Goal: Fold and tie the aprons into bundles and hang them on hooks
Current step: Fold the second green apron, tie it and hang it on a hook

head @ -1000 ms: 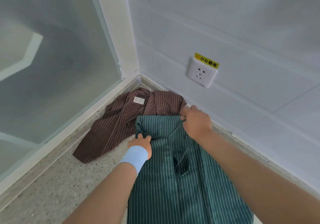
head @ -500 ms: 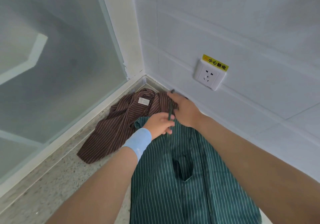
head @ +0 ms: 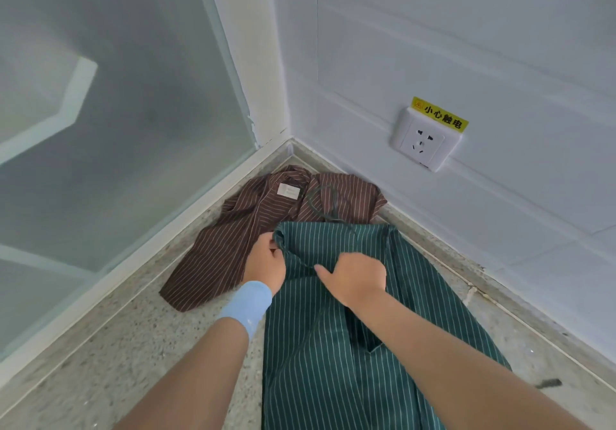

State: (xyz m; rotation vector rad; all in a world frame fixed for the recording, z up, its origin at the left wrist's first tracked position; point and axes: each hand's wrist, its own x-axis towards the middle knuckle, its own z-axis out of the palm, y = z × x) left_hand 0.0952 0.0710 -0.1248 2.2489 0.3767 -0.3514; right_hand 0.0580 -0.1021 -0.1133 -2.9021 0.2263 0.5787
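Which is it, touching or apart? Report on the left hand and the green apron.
Touching. The head view shows the left hand gripping the green apron at its top corner.

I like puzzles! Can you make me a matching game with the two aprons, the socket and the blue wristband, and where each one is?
Things:
1 green apron
2 brown apron
3 socket
4 wristband

Places:
A on the wall
B crumpled in the corner
C on the left wrist
D gripped by the left hand and right hand

Pairs: 1-D, 2-B, 3-A, 4-C
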